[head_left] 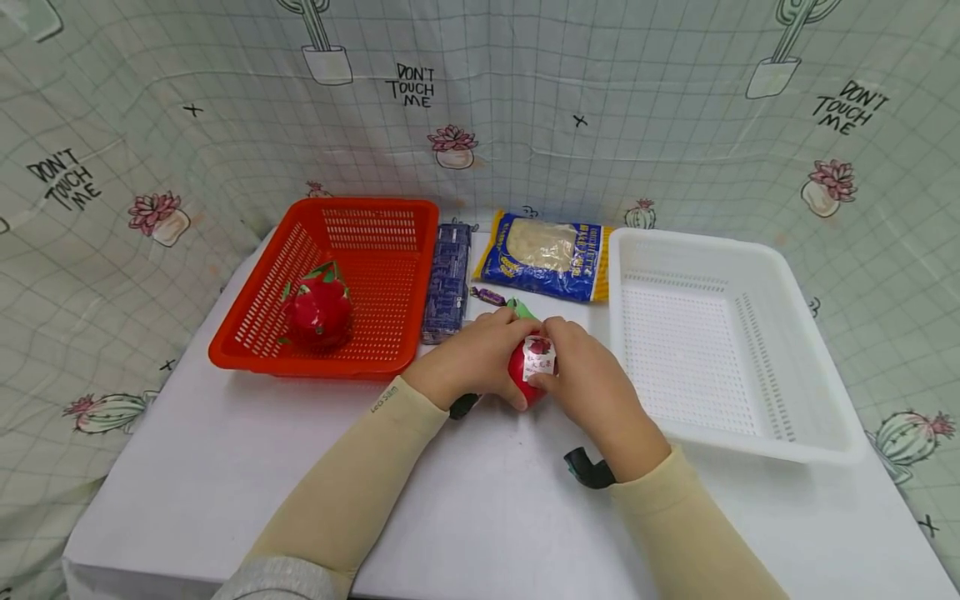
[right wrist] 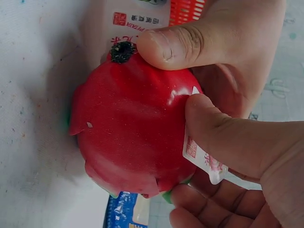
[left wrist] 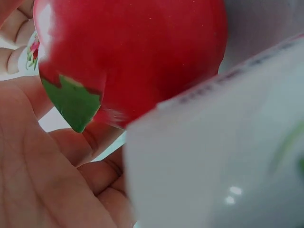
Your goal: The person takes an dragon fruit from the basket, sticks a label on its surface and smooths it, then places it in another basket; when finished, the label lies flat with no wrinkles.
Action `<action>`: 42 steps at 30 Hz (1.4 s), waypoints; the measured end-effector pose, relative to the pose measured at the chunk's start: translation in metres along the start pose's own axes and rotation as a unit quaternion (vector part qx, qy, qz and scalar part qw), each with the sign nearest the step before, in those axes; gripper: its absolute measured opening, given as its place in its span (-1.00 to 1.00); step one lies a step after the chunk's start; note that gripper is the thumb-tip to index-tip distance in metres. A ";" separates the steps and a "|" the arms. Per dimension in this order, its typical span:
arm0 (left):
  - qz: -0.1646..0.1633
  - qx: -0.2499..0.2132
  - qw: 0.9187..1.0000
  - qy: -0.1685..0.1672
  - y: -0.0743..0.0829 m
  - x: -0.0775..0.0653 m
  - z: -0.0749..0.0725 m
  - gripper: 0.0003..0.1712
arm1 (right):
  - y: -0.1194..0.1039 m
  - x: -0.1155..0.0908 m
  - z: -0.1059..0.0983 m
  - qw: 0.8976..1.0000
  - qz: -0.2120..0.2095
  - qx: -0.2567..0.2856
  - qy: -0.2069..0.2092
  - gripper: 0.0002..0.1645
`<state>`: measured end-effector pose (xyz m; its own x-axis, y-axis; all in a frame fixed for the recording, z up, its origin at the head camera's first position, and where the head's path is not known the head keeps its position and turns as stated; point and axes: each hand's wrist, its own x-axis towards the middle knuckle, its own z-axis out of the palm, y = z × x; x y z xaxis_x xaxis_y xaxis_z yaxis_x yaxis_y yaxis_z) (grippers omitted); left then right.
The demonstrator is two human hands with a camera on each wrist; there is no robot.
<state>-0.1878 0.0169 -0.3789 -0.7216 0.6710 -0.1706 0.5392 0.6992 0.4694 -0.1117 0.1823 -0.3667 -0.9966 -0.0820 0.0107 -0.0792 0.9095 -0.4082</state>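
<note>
A red dragon fruit (head_left: pixel 530 395) with green-tipped scales is gripped between both hands just above the white table. My left hand (head_left: pixel 486 357) curls around its left side, and that thumb lies by the dark stem end (right wrist: pixel 122 52). From the right, my right hand (head_left: pixel 596 379) holds it, the thumb pressing the edge of a white printed label (head_left: pixel 538 357) on the skin. Part of that label stands off the fruit in the right wrist view. A white printed sheet (left wrist: pixel 190 175) fills the near corner of the left wrist view, overlapping the fruit.
At left a red basket (head_left: pixel 375 367) holds another dragon fruit (head_left: pixel 318 312). A dark blue patterned pack (head_left: pixel 447 279), a blue-and-yellow food packet (head_left: pixel 543 254) and a purple-wrapped candy (head_left: pixel 489 296) lie behind the hands. A white basket (head_left: pixel 813 333) stands at right.
</note>
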 end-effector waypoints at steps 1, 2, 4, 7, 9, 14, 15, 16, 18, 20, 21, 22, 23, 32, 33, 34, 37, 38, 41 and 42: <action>0.000 0.000 1.000 0.000 0.000 0.000 0.000 0.23 | 0.000 0.001 -0.001 1.000 0.005 0.004 -0.005 -0.19; 0.001 0.001 1.000 0.000 0.000 0.000 0.000 0.23 | 0.000 0.001 -0.002 1.000 0.009 0.006 -0.011 -0.18; 0.004 0.005 1.000 0.003 0.000 0.000 0.001 0.23 | 0.000 0.003 -0.003 0.999 0.020 0.012 -0.025 -0.16; 0.009 0.016 1.000 0.007 0.000 0.001 0.001 0.25 | 0.000 0.006 -0.007 0.998 0.029 0.013 -0.045 -0.21; 0.012 0.023 1.000 0.008 0.000 0.001 0.002 0.29 | 0.001 0.008 -0.009 0.998 0.031 0.012 -0.051 -0.27; 0.019 0.030 0.999 0.008 0.000 0.002 0.003 0.35 | 0.002 0.012 -0.011 0.998 0.026 0.021 -0.045 -0.58; 0.021 0.031 0.999 0.009 0.000 0.002 0.003 0.35 | 0.003 0.012 -0.011 0.999 0.024 0.024 -0.042 -0.66; 0.024 0.032 0.999 0.010 0.000 0.002 0.003 0.34 | 0.002 0.012 -0.011 0.999 0.022 0.027 -0.038 -0.73; 0.028 0.033 0.999 0.009 0.000 0.003 0.003 0.34 | 0.002 0.012 -0.011 0.999 0.020 0.031 -0.029 -0.81; 0.031 0.037 0.999 0.006 0.001 0.003 0.003 0.35 | 0.000 0.011 -0.010 0.999 0.020 0.032 -0.019 -0.84; 0.032 0.039 0.999 0.005 0.002 0.002 0.002 0.35 | -0.001 0.011 -0.009 0.999 0.024 0.031 -0.015 -0.84; 0.032 0.039 0.999 0.003 0.002 0.002 0.002 0.35 | -0.002 0.011 -0.008 0.999 0.026 0.028 -0.010 -0.84; 0.030 0.040 0.999 0.001 0.003 0.002 0.002 0.34 | -0.003 0.011 -0.007 0.999 0.031 0.024 -0.006 -0.83; 0.029 0.052 0.998 -0.004 0.004 0.000 -0.001 0.37 | -0.011 0.017 0.001 0.995 0.094 0.019 0.029 -0.67; 0.029 0.053 0.998 -0.003 0.004 0.000 -0.001 0.38 | -0.012 0.018 0.001 0.994 0.103 0.025 0.028 -0.66; 0.028 0.053 0.998 -0.001 0.004 0.000 -0.001 0.38 | -0.012 0.020 0.001 0.993 0.109 0.029 0.023 -0.65; 0.023 0.057 0.998 0.003 0.002 -0.001 -0.001 0.40 | -0.014 0.024 -0.001 0.991 0.126 0.042 0.005 -0.64; 0.022 0.058 0.998 0.003 0.002 -0.001 0.000 0.40 | -0.014 0.025 -0.002 0.991 0.129 0.045 -0.002 -0.64; 0.020 0.059 0.998 -0.001 0.002 -0.001 0.001 0.41 | -0.012 0.028 -0.004 0.989 0.134 0.050 -0.022 -0.63; 0.020 0.058 0.998 -0.004 0.003 -0.001 0.001 0.41 | -0.011 0.029 -0.005 0.989 0.135 0.052 -0.029 -0.63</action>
<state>-0.1856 0.0186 -0.3783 -0.6955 0.7004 -0.1600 0.6148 0.6954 0.3720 -0.1396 0.1720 -0.3571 -0.9777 0.1331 -0.1621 0.1961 0.8548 -0.4805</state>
